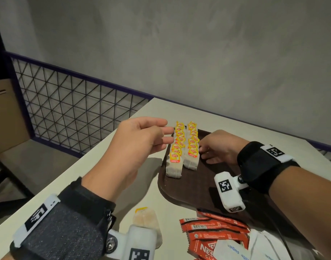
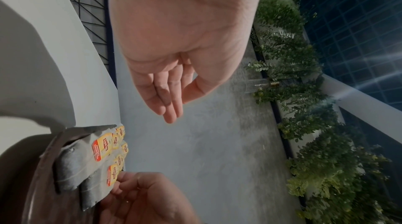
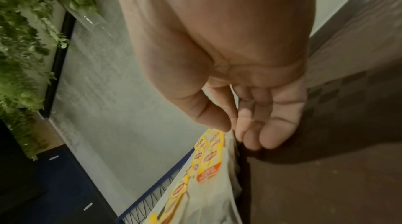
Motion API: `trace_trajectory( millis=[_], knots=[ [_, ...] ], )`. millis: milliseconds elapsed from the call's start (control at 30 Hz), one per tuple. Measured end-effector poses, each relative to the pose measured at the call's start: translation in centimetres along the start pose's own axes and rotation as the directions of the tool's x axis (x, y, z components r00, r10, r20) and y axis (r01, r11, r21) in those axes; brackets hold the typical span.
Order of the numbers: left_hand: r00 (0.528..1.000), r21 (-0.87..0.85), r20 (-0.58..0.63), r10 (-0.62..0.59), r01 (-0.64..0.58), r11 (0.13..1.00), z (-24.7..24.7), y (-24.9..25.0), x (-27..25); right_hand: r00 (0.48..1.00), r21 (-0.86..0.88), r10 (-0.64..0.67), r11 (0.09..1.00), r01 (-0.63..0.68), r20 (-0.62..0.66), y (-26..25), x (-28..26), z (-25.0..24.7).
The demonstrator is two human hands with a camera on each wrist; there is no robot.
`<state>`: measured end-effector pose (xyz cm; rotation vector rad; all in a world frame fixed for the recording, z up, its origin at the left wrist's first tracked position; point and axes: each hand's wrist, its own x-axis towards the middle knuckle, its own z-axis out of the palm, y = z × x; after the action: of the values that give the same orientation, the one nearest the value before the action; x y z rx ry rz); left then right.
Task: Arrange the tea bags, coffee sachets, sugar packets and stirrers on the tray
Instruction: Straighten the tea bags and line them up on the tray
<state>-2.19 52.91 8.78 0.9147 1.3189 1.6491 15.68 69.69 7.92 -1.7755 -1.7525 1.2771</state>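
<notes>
Two rows of tea bags with yellow and red tags lie on the left part of a dark brown tray. My left hand hovers just left of the left row, fingers loosely extended and holding nothing; the left wrist view shows it empty. My right hand rests on the tray, its fingertips against the side of the right row. In the right wrist view its thumb touches the top tags. One loose tea bag lies on the table near me.
Red coffee sachets and white sugar packets are piled at the near edge of the tray. The white table ends at the left beside a wire-mesh railing. A grey wall stands behind.
</notes>
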Motion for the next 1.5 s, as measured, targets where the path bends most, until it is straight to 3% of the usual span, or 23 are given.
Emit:
trace_trajectory(
  millis=[667, 967, 1067, 1133, 1200, 1300, 1367, 1500],
  knots=[
    [0.999, -0.011, -0.03, -0.024, 0.023, 1.0, 0.1, 0.1, 0.2, 0.995, 0.16, 0.022, 0.987, -0.006, -0.096, -2.0, 4.2, -0.6],
    [0.999, -0.017, -0.031, -0.031, 0.031, 0.999, 0.1, 0.0, 0.2, 0.998, 0.138, -0.023, 0.99, 0.031, -0.053, -2.0, 4.0, -0.7],
    [0.999, -0.038, -0.037, -0.027, 0.026, 0.999, 0.0, 0.1, 0.2, 0.985, 0.083, -0.149, 0.984, 0.156, -0.086, -2.4, 2.0, -1.6],
    [0.999, -0.046, -0.033, -0.022, 0.02, 0.999, -0.1, 0.1, 0.1, 0.959, -0.008, -0.285, 0.959, 0.285, 0.004, -2.8, -0.5, -1.7],
    [0.999, -0.056, -0.032, -0.017, 0.015, 0.998, -0.1, 0.2, 0.1, 0.909, -0.122, -0.359, 0.913, 0.389, 0.213, -2.8, -3.7, -1.1],
    [0.999, -0.072, -0.034, -0.01, 0.007, 0.997, -0.2, 0.2, 0.0, 0.808, -0.304, -0.292, 0.818, 0.489, 0.512, -1.9, -7.8, 0.9],
    [0.999, -0.074, -0.034, -0.003, 0.0, 0.997, -0.2, 0.2, -0.1, 0.785, -0.376, -0.26, 0.765, 0.523, 0.563, -1.3, -8.8, 2.3],
    [0.999, -0.067, -0.033, 0.004, -0.006, 0.998, -0.3, 0.3, -0.4, 0.812, -0.441, -0.287, 0.723, 0.532, 0.508, -1.2, -8.6, 4.2]
  ],
)
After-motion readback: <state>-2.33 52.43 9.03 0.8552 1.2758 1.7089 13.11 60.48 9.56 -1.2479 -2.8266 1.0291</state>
